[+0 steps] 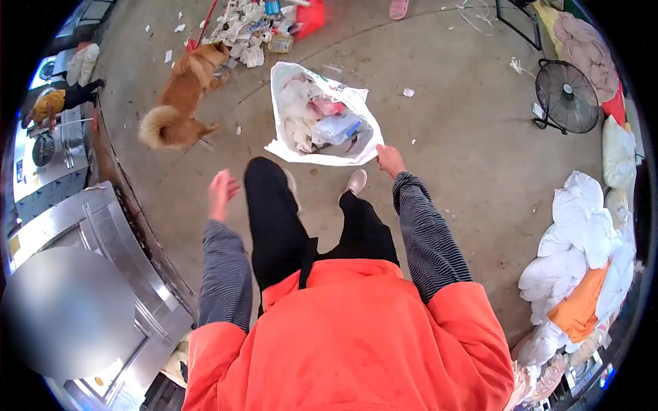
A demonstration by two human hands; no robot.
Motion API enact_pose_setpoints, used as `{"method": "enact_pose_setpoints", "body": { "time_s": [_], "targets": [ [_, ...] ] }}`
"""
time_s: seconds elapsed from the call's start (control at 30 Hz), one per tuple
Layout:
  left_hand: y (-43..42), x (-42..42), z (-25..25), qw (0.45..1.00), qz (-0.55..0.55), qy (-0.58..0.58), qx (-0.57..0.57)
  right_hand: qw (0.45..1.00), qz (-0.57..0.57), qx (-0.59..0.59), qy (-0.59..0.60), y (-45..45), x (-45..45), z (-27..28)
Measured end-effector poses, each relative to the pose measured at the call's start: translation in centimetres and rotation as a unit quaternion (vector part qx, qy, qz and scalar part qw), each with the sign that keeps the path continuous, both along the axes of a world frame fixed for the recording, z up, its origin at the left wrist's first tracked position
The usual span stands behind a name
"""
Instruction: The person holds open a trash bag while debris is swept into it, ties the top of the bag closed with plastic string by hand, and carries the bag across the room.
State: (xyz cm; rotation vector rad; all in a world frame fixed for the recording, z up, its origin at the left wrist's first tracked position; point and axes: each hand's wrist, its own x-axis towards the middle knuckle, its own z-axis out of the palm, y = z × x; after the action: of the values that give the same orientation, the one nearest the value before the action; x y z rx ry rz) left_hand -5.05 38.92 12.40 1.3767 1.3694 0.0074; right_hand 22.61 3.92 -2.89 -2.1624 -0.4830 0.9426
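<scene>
My right hand (391, 161) is closed on the near right corner of a large white sack (279, 109). The sack stands with its mouth wide, just in front of my feet. Inside it lie crumpled pale plastic, a pink-red piece (327, 107) and a clear and blue plastic item (337, 129). To the left of the sack, my left hand (223, 193) hangs in the air beside my knee. Its fingers are loosely bent and apart, with nothing seen in them.
A brown dog (181, 92) stands left of the sack, by a litter pile (250, 34) and a red dustpan-like object (310, 18). A black fan (567, 96) and white bedding (569, 226) lie right. Metal machines (103, 233) line the left, where a person in yellow (49, 106) stands.
</scene>
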Motion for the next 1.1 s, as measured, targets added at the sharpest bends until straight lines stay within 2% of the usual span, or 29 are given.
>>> {"method": "enact_pose_setpoints", "body": {
  "time_s": [0.07, 0.1, 0.13, 0.2, 0.27, 0.3, 0.37, 0.43, 0.5, 0.53, 0.6, 0.63, 0.67, 0.7, 0.73, 0.77, 0.8, 0.83, 0.93, 1.0, 1.03, 1.1],
  "targets": [
    [1.9, -4.8, 1.8, 0.993, 0.117, 0.006, -0.004, 1.000, -0.016, -0.009, 0.024, -0.1, 0.1, 1.1],
    [3.7, -9.0, 0.1, 0.997, 0.061, -0.053, -0.007, 0.999, -0.022, -0.015, 0.038, -0.3, -0.1, 1.2],
    [3.6, -10.9, 1.1, 0.994, -0.064, -0.042, 0.076, 0.998, -0.029, -0.021, 0.052, -0.5, -0.2, 1.3],
    [2.7, -13.5, 1.7, 0.993, -0.085, -0.045, 0.070, 0.993, -0.073, -0.017, 0.090, -0.6, 0.0, 0.2],
    [1.3, -15.9, 1.8, 0.998, 0.049, 0.047, -0.007, 0.996, -0.058, -0.016, 0.064, -0.6, 0.3, -0.1],
    [0.7, -17.5, 0.9, 0.994, 0.096, 0.040, -0.031, 0.998, -0.039, -0.018, 0.037, -0.7, 0.1, -0.3],
    [0.2, -18.9, -0.7, 0.972, 0.156, 0.140, -0.101, 0.999, -0.025, -0.020, 0.019, -1.2, 0.0, -1.7],
    [-0.6, -18.9, -2.2, 0.963, 0.113, 0.208, -0.132, 1.000, -0.012, -0.027, -0.001, -1.6, 0.0, -2.3],
    [-1.4, -16.6, -2.8, 0.952, 0.065, 0.246, -0.171, 0.990, -0.020, -0.027, 0.138, -1.6, -0.7, -2.6],
    [-0.5, -16.5, -4.1, 0.950, 0.058, 0.253, -0.173, 0.973, -0.038, -0.070, 0.217, -1.1, -1.4, -3.1],
    [1.3, -15.9, -6.8, 0.956, -0.082, 0.231, -0.161, 0.987, 0.060, -0.108, 0.102, -0.4, -4.2, -7.3],
    [1.5, -13.7, -5.8, 0.954, -0.084, 0.240, -0.158, 0.990, 0.064, -0.106, 0.074, 0.0, -6.1, -10.1],
    [1.2, -8.4, -3.7, 0.964, -0.086, 0.223, -0.119, 0.976, -0.038, -0.116, 0.179, 1.2, -6.6, -9.7],
    [1.2, -3.9, -1.9, 0.971, -0.090, 0.205, -0.081, 0.976, -0.042, -0.110, 0.183, 1.8, -6.2, -10.1],
    [1.6, -1.8, -1.1, 0.970, -0.090, 0.209, -0.080, 0.989, 0.021, -0.121, 0.083, 1.8, -6.1, -10.6],
    [1.5, -1.1, -0.4, 0.986, -0.053, 0.150, -0.056, 0.987, 0.092, -0.130, -0.016, 1.4, -6.4, -10.9],
    [0.8, -2.0, 0.2, 0.995, -0.010, 0.090, -0.031, 0.993, 0.031, -0.113, 0.034, 1.2, -5.8, -11.2],
    [0.3, -4.1, 0.2, 0.995, 0.005, 0.093, -0.033, 0.972, -0.057, -0.120, 0.195, 1.2, -4.6, -10.0],
    [-0.9, -9.4, -0.1, 0.984, -0.013, 0.171, -0.041, 0.980, -0.015, -0.090, 0.179, 1.2, -2.8, -6.9],
    [-2.5, -11.7, 0.5, 0.977, -0.058, 0.192, -0.074, 0.987, -0.029, -0.149, 0.061, 1.9, -3.5, -4.9],
    [-3.2, -12.5, 0.6, 0.972, -0.090, 0.205, -0.076, 0.987, -0.032, -0.148, 0.058, 2.0, -3.8, -4.3],
    [-4.2, -12.2, -0.1, 0.963, -0.168, 0.200, -0.066, 0.984, 0.075, -0.163, -0.008, 2.4, -4.2, -3.2]
  ]
}}
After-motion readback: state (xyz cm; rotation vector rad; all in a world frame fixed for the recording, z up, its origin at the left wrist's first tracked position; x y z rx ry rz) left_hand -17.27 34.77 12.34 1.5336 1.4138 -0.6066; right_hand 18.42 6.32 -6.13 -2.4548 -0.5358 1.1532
